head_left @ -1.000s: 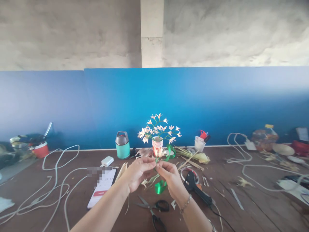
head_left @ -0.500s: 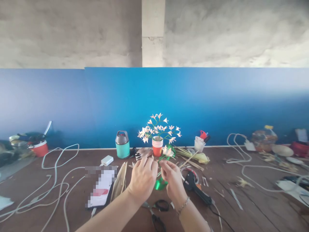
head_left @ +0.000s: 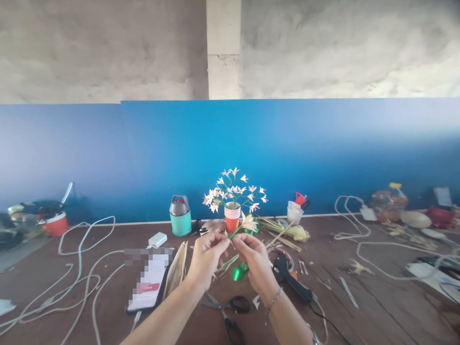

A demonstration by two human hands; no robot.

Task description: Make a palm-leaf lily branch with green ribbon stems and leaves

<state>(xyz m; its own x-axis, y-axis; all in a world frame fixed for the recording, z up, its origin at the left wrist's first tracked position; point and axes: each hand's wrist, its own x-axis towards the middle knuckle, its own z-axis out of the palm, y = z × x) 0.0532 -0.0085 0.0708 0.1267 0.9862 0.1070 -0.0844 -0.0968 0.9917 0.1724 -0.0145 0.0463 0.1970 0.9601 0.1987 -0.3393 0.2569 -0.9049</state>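
Both hands meet in front of a red and white paper cup (head_left: 232, 223). My left hand (head_left: 210, 254) is closed, thumb and forefinger pinching a green-wrapped stem. My right hand (head_left: 253, 254) pinches the same stem close beside it, fingers folded. A pale artificial flower (head_left: 248, 222) tops this stem, tilted up to the right above my right hand. Sprays of small white flowers (head_left: 235, 190) on green stems stand in the cup. Shiny green tape (head_left: 239, 272) hangs or lies below my hands; its upper end is hidden.
Scissors (head_left: 226, 314) lie between my forearms, and a black glue gun (head_left: 289, 280) lies right of my right wrist. A phone (head_left: 149, 282), white cables (head_left: 86, 268) and a teal container (head_left: 181, 218) are on the left. Dried husks (head_left: 287, 230) lie behind.
My left hand has turned, so its thumb and the pinched stem show now. The flower's green stem shows more clearly between my hands. The view has shifted slightly.
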